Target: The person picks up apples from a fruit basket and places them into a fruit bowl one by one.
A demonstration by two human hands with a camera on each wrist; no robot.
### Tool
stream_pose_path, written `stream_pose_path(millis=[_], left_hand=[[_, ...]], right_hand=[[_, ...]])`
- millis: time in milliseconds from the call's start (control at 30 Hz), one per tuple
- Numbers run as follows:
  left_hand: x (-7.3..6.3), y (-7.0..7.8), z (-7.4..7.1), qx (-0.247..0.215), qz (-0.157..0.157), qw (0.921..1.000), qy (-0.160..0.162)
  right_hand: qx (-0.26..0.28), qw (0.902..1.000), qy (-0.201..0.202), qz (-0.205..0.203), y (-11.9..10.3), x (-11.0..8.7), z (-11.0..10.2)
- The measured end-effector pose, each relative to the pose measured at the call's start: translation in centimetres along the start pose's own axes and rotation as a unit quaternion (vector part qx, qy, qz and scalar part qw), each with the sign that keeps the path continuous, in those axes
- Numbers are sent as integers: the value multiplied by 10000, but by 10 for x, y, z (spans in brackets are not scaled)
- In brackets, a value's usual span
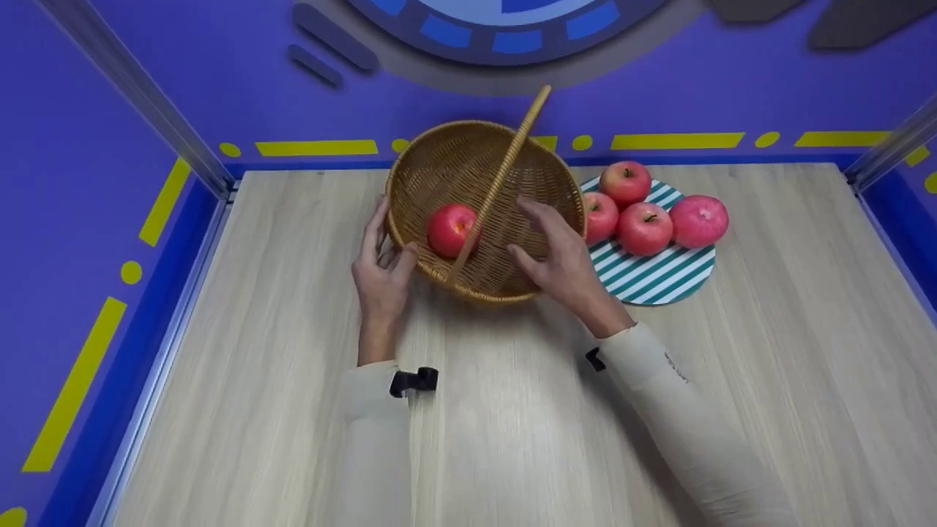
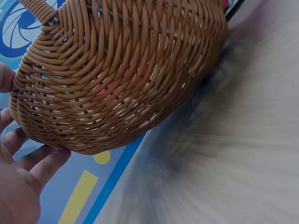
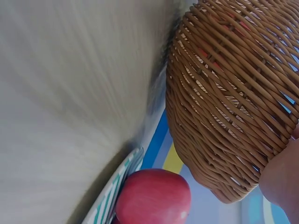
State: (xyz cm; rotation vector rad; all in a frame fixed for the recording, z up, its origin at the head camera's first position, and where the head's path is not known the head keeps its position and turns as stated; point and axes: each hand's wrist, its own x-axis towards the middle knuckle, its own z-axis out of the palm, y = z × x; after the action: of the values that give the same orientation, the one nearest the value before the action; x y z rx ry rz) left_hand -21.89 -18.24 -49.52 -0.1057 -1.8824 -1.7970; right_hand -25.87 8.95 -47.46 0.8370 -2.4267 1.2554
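A brown wicker basket (image 1: 542, 176) with a slanting handle (image 1: 516, 146) stands near the back wall. One red apple (image 1: 445, 230) lies inside it, left of the handle. My left hand (image 1: 381, 282) holds the basket's left rim, thumb at the edge and fingers along the outer side; the left wrist view shows these fingers (image 2: 46, 165) against the weave. Over the right part of the basket, my right hand (image 1: 569, 267) reaches past the rim, thumb and fingers spread apart with nothing between them. In the right wrist view, only part of that hand (image 3: 282, 179) shows beside the rim.
Right of the basket lies a round green-and-white striped plate (image 1: 659, 282). It bears several red apples (image 1: 644, 230) and a pinker round fruit (image 1: 699, 222). Blue-purple panels (image 1: 241, 88) with yellow marks close off the table (image 1: 498, 410) at the back and sides.
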Motion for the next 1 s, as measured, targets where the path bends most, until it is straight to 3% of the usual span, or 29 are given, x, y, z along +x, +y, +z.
stream_pose_path(millis=[233,467,667,1000], left_hand=[[1,9,1,-44,119,9999,-42],[2,8,3,87,303,9994,-103],[0,7,2,57,410,9990,-196],[1,5,1,19,521,9984,-213]], right_hand=[[38,9993,-184,323,1,-5,3],[-74,9992,-299,261,2,-7,3],[-186,9936,-871,697,-2,-6,1],[-461,9787,-1681,1088,-6,2,0]])
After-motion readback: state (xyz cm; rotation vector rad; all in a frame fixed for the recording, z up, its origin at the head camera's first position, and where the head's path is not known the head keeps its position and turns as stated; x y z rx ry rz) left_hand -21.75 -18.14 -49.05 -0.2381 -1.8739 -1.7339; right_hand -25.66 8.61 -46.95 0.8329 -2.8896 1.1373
